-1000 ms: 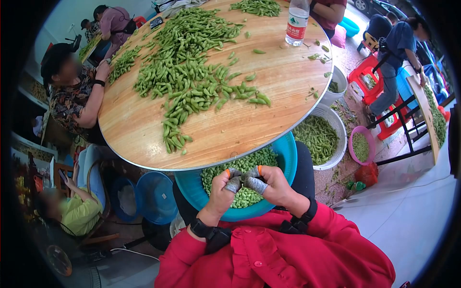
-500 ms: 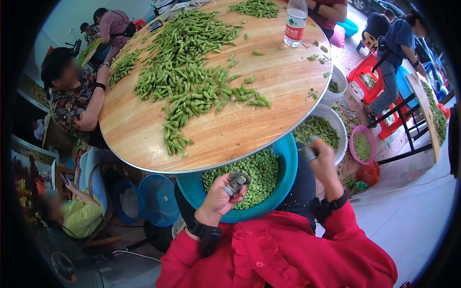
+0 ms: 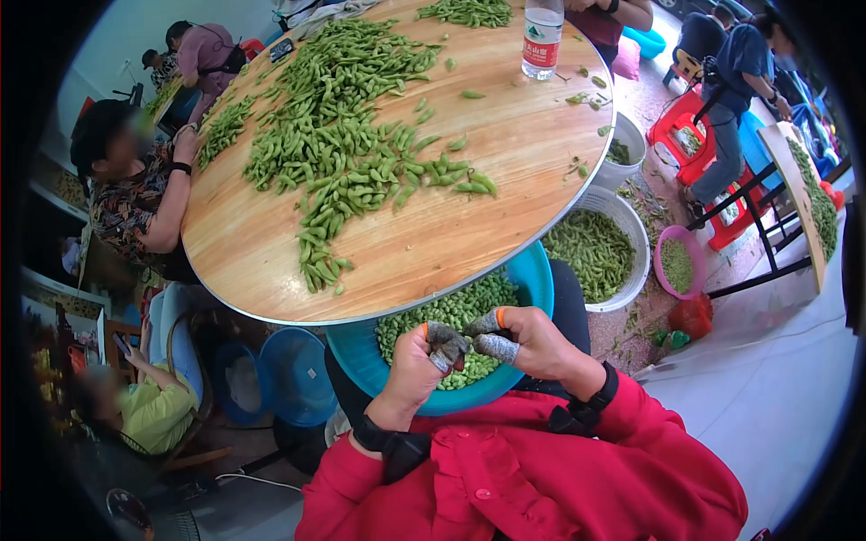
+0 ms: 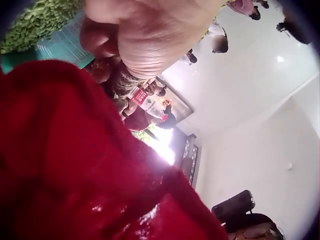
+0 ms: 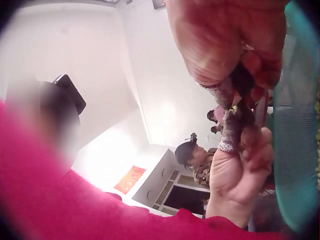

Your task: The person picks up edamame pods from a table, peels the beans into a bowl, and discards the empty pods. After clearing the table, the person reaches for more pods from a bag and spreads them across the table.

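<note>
A white-walled room with several people; in front, a round wooden counter (image 3: pixel 433 243) carries a heap of green pods (image 3: pixel 334 135), mostly on its left half, and a bottle (image 3: pixel 541 45) near its far right edge.

The step in hand looks to be shelling. The left hand (image 3: pixel 413 370), thumb and forefinger in grey covers, has its fingers curled in; the right hand (image 3: pixel 539 345), covered likewise, has thumb and forefinger drawn to a pinch just beside it. In the right wrist view a speck of green shows where the tips meet, so both hands probably pinch one pod (image 5: pixel 234 108) between them, its outline hidden. The next move seems to call for splitting the shell directly above the teal tub, so the beans drop inside, and keeping the shell out.

Containers, from the left: a blue tub (image 3: pixel 223 365) with something pale inside that I cannot identify; beside it a second blue tub; then the teal tub (image 3: pixel 356 361), below the hands, with a broad layer of shelled beans (image 3: pixel 492 293); a white basket (image 3: pixel 642 243) full of pods; a white bucket behind it with some greenery; and a pink basin (image 3: pixel 658 257) of small green pieces
</note>
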### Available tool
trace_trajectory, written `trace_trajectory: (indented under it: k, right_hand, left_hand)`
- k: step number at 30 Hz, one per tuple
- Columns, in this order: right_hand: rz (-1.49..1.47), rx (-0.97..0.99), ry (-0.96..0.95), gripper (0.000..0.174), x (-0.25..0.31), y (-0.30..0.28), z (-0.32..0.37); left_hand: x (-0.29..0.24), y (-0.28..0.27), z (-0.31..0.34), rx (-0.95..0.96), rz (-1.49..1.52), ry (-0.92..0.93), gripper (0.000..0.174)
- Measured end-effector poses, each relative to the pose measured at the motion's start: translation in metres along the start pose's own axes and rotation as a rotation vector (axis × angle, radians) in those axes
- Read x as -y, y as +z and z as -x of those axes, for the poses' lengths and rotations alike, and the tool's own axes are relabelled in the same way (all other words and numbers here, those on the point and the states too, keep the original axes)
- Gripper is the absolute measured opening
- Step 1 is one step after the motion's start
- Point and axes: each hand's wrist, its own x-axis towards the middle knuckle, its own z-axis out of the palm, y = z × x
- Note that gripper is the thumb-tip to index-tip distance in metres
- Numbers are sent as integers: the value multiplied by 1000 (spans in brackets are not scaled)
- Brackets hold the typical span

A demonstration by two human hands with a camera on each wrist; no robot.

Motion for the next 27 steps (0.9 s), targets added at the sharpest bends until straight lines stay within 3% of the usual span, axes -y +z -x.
trace_trajectory:
  k: [7,10,13,16,19,20,23,27]
  right_hand:
    - [81,-6,1,14,0,-2,2]
    - [-293,53,85,12,-20,2,-2]
    - [-825,144,294,12,-34,5,-6]
    - [-299,-2,231,11,-30,10,-6]
    - [347,-78,-54,10,-22,15,-5]
    - [443,-102,-78,9,-24,15,-4]
    - [330,-301,-76,7,-31,0,-3]
    - [413,-598,28,14,-39,-62,6]
  left_hand:
    - [2,1,0,36,36,-72,13]
    - [2,-2,-1,78,187,-170,12]
    - [5,-5,-1,121,302,-196,11]
    - [10,-12,-4,78,232,-184,8]
    - [24,-14,-8,-6,1,-102,8]
    - [32,-15,-9,-2,-51,-42,10]
    - [47,-29,-12,34,-424,118,21]
    - [18,-27,-1,-15,-830,370,24]
